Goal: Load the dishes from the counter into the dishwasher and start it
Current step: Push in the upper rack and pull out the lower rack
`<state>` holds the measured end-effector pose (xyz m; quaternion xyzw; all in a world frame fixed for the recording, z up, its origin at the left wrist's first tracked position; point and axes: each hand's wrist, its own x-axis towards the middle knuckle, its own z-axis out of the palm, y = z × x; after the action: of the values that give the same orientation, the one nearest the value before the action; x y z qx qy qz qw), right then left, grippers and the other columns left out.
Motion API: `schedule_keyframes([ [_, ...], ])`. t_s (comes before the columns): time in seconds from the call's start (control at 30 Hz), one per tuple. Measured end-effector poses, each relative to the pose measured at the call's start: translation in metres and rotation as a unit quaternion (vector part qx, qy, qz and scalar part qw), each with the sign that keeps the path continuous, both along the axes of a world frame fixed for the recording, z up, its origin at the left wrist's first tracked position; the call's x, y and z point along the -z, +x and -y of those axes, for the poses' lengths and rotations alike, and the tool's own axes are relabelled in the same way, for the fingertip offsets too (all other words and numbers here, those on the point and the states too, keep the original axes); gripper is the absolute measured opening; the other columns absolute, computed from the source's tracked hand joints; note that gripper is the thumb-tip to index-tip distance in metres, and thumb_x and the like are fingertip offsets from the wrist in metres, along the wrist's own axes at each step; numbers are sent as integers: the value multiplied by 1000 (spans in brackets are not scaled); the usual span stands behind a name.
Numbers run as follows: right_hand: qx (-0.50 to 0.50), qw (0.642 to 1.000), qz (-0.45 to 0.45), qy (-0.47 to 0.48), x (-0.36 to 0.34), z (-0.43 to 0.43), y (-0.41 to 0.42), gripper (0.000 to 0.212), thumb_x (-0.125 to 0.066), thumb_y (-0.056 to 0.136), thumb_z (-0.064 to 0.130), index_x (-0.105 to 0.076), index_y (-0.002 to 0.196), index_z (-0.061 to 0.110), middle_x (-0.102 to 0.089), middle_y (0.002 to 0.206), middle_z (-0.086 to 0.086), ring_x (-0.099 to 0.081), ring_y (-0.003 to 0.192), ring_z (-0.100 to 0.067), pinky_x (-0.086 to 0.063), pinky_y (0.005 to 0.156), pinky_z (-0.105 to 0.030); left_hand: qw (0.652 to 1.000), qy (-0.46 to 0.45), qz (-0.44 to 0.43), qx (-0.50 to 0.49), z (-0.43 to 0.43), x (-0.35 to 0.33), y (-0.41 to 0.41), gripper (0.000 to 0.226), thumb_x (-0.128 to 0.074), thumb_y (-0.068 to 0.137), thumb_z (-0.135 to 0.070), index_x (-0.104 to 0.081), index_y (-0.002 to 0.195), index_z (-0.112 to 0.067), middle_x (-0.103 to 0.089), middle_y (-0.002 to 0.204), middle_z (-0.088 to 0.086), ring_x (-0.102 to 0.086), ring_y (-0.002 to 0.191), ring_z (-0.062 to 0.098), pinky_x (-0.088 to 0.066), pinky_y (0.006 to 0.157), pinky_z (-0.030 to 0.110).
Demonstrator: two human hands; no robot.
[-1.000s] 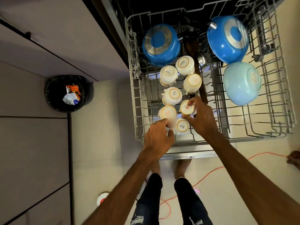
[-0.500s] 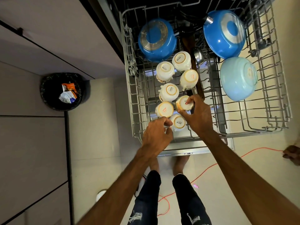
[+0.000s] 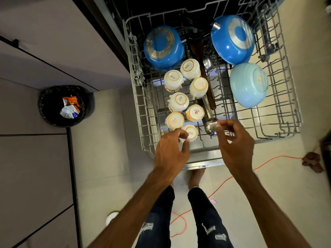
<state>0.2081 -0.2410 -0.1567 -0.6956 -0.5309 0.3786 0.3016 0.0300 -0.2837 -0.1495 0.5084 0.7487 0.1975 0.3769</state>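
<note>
— What has changed in the last half second?
— The right hand (image 3: 234, 145) has let go of the red-marked cup (image 3: 194, 113). It has drawn back toward five o'clock, fingers loosely curled, holding nothing. The left hand (image 3: 172, 149) still pinches the front cup (image 3: 192, 131) at seven o'clock in the rack (image 3: 143, 140).
— And around them?
— The other cups (image 3: 179, 102) stand upturned, with blue pots (image 3: 163, 47) at twelve and a pale bowl (image 3: 249, 85) at three. A black bin (image 3: 61, 105) stands on the tiled floor (image 3: 100, 158) at nine.
</note>
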Motion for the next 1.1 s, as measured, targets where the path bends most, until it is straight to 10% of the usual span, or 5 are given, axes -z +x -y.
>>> schedule_keyframes([
  [0.13,133,970,-167,-113,-18,53,26,19,-63,98,23,-68,107,7,-76,94,-7,-74,89,-30,-63,74,-41,962,-126,230,-69,22,-29,20,12,-69,92,-26,-70,102,-21,-76,96,-5,-73,81,15,-61,76,32],
  [0.3,291,833,-357,-308,-1,87,46,35,-72,88,25,-66,114,4,-67,123,-22,-66,114,-35,-46,109,-52,757,-351,489,-253,49,-13,54,34,-72,90,-20,-66,118,-1,-73,115,19,-66,115,39,-50,106,45],
  [0.57,321,752,-507,-272,17,20,73,55,-62,94,38,-52,136,3,-60,136,-17,-57,129,-33,-41,114,-43,609,-208,559,-523,1,17,75,55,-76,78,-8,-54,128,-4,-57,129,24,-59,124,41,-48,107,49],
  [1.1,239,731,-569,-291,23,-70,64,27,-66,91,29,-55,109,12,-60,103,-9,-56,109,-25,-38,116,-41,621,-123,603,-485,-76,7,55,49,-71,82,-8,-57,128,1,-56,136,31,-60,122,44,-44,110,53],
])
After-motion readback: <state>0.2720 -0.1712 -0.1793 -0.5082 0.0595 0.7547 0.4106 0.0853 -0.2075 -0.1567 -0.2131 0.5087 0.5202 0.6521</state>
